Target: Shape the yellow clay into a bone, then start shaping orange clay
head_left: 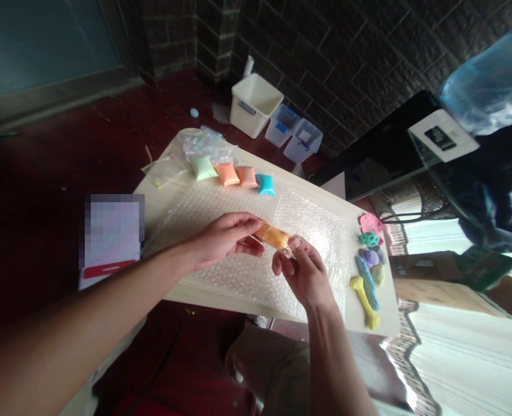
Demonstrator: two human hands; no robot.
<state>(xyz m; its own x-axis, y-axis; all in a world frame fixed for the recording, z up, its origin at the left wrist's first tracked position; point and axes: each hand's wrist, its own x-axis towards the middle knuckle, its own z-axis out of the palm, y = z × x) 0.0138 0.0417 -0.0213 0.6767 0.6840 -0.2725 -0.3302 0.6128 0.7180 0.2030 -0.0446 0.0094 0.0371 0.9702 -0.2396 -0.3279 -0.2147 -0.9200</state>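
Note:
Above the middle of the table, both hands hold a small clear packet of orange-yellow modelling clay (275, 236). My left hand (225, 240) pinches its left end between thumb and fingers. At the other end, the thumb and fingertips of my right hand (304, 268) are closed on the crinkled clear wrapper. Bubble wrap (247, 277) lies flat under the hands. Beyond them is a row of clay packets: pale green (204, 168), orange (227, 174), salmon (247, 177) and turquoise (266, 184).
Shaped clay pieces lie at the table's right end, among them a yellow bone shape (365, 303), a blue roll (367, 283) and a pink piece (371, 224). Crumpled clear plastic bags (210, 144) sit at the far left corner. A white bin (256, 107) stands on the floor behind.

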